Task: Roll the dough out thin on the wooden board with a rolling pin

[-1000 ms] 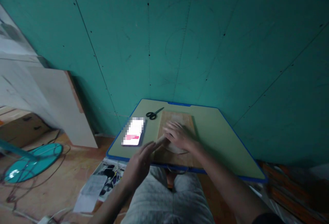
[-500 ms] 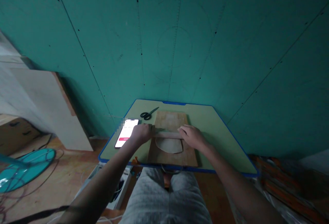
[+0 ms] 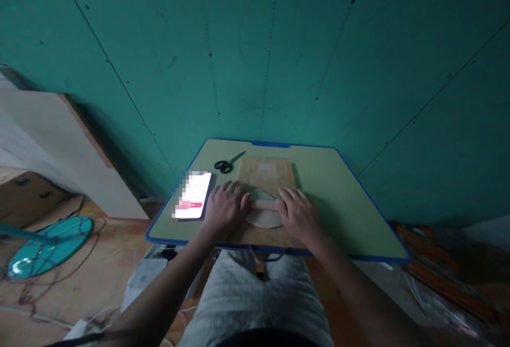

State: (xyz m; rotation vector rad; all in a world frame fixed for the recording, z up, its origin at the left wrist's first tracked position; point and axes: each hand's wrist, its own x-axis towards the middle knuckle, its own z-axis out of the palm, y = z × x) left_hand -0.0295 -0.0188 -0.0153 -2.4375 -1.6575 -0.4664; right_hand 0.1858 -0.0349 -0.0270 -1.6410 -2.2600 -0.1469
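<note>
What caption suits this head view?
Both hands, left and right, press a rolling pin over dough on a wooden board.

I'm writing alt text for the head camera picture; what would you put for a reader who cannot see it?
Two bare hands, left hand and right hand, press a rolling pin over a flat round of dough on a wooden board. The board lies on a green table, with a lit phone and scissors to its left.
</note>
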